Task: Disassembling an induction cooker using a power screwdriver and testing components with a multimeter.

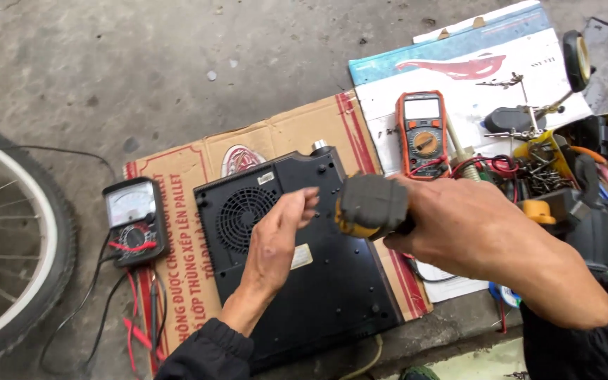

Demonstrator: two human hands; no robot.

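A black flat appliance (339, 281) lies upside down on flattened cardboard (184, 183), its round fan grille (244, 217) at the upper left. My left hand (276, 239) hovers over its back panel, fingers loosely together and pointing up, holding nothing that I can see. My right hand (452, 225) grips a power screwdriver (371, 206) with a grey and yellow body, held above the appliance's right side. The tool's tip is hidden from view.
An analogue meter (131, 219) with red and black leads lies left of the appliance. An orange digital multimeter (422, 132) rests on a printed sheet behind. Tools, screws and a clamp stand crowd the right. A bicycle wheel (15, 246) stands at far left.
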